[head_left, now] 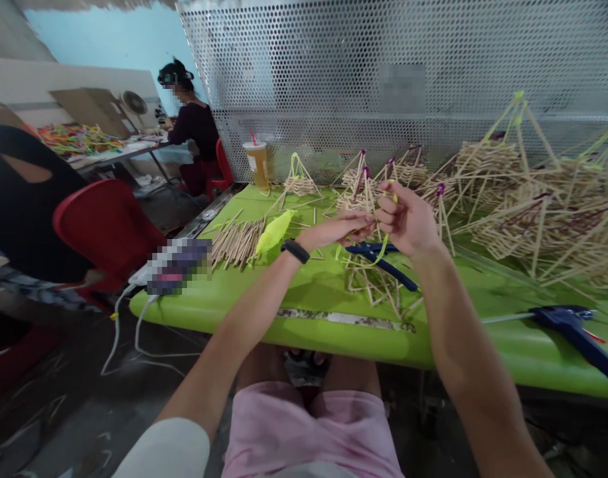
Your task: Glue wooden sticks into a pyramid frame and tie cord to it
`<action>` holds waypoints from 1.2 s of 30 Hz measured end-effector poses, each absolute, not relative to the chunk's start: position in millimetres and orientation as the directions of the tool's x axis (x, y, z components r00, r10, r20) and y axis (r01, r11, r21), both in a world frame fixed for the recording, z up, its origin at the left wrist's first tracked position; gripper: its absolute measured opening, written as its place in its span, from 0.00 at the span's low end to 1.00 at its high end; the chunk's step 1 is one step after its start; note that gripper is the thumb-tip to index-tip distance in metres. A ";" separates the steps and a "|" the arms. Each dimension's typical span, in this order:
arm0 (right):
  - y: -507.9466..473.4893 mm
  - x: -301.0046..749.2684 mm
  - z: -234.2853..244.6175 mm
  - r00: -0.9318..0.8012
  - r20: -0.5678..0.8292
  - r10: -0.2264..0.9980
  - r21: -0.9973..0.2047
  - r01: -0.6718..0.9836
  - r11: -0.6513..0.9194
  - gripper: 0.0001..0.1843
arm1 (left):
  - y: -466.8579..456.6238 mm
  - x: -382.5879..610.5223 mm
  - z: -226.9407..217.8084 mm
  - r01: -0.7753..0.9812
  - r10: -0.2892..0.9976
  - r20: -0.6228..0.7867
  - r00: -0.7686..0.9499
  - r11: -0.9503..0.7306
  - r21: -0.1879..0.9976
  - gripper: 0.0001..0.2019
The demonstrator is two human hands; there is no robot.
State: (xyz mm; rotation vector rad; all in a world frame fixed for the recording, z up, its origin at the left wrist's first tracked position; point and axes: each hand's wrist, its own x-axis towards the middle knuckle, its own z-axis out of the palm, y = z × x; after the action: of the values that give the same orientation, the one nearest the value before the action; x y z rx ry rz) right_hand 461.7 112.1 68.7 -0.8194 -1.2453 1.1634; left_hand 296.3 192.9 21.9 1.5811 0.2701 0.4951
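Observation:
Both my hands are raised over the green table (pixel 304 292), fingers meeting. My left hand (pixel 344 229), with a black wristband, pinches a thin yellow-green strand (pixel 383 244) that hangs in a loop below. My right hand (pixel 407 219) is closed on the same strand, its upper end sticking out above the fingers. Beneath them lie a flat frame of wooden sticks (pixel 376 282) and blue-handled scissors (pixel 383 260). Left of my wrist are a pile of loose sticks (pixel 237 242) and a yellow-green bundle (pixel 274 232).
Heaps of finished stick frames (pixel 533 199) fill the table's right and back, against a perforated metal screen (pixel 383 79). A drink cup (pixel 257 164) stands at the back left. A blue tool (pixel 573 328) lies at the near right. A red chair (pixel 105 226) and another seated person (pixel 192 126) are on the left.

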 end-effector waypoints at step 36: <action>130.1 502.9 63.5 0.068 0.265 0.962 -0.918 -0.286 0.273 0.21 | 168.8 307.2 28.4 -0.009 0.337 0.007 0.941 0.007 1.000 0.21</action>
State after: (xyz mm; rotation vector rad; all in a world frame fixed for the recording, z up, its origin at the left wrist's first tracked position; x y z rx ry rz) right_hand 502.9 130.1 63.5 -0.8074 -1.0894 1.1134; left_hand 307.2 168.8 28.4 1.5457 0.2630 0.2759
